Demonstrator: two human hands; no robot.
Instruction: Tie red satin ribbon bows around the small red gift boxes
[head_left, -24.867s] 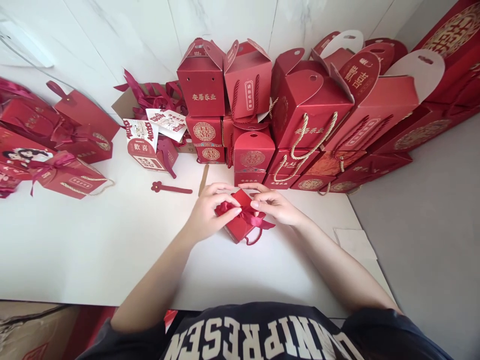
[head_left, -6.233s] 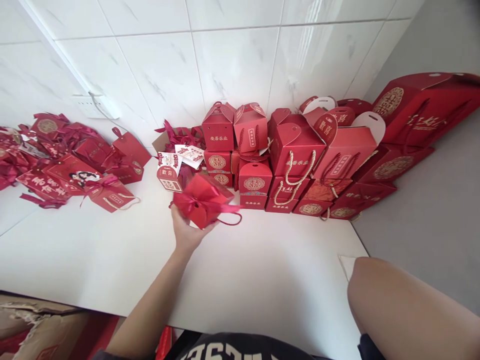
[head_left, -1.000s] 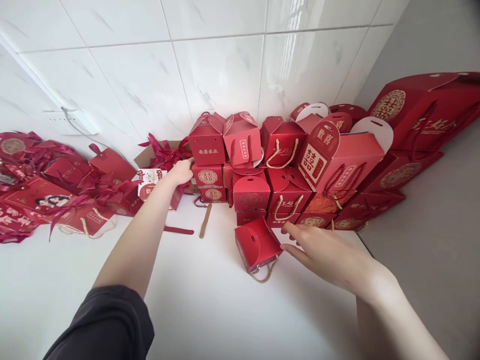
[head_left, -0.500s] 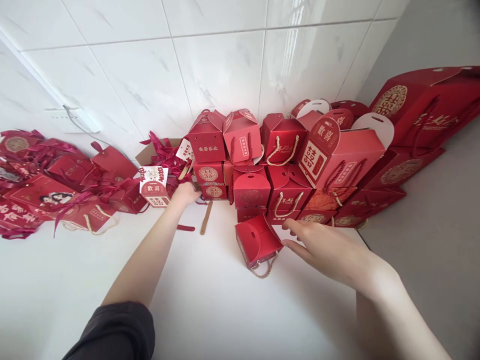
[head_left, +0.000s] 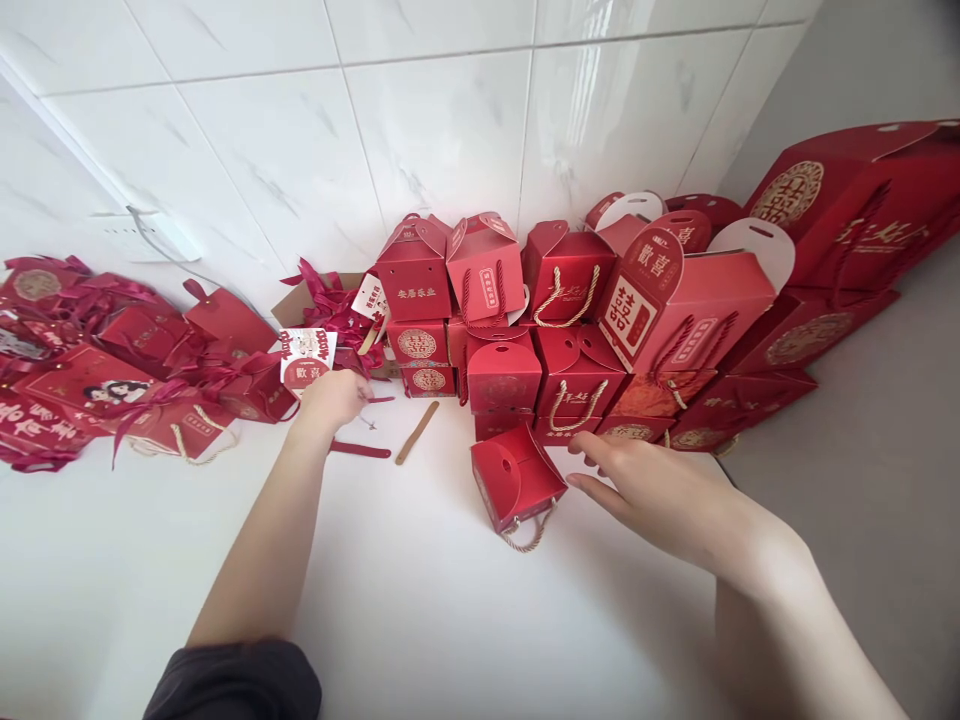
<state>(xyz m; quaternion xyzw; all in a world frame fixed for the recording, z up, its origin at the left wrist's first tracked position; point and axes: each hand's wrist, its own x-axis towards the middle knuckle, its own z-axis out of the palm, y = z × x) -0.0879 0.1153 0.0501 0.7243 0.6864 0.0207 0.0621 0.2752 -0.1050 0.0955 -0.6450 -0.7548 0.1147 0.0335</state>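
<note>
My left hand is closed in a pinch above the table, beside a small box with a white printed card. A thin, pale piece shows just below its fingertips; I cannot make out what they grip. A short red strip shows just past the fingers. Nearer me lie a dark red strap and a tan strap. My right hand is open, fingers loosely bent and holding nothing, beside a tilted red gift box with a gold rope handle.
Red gift boxes stand stacked along the tiled wall, with larger red boxes at the right. Ribbon-tied red boxes crowd the left. Behind my left hand, a cardboard carton holds dark red ribbons.
My left hand has drawn back and to the left, away from the stacked boxes, uncovering more of the dark red strap. My right hand and the tilted box have stayed nearly still.
</note>
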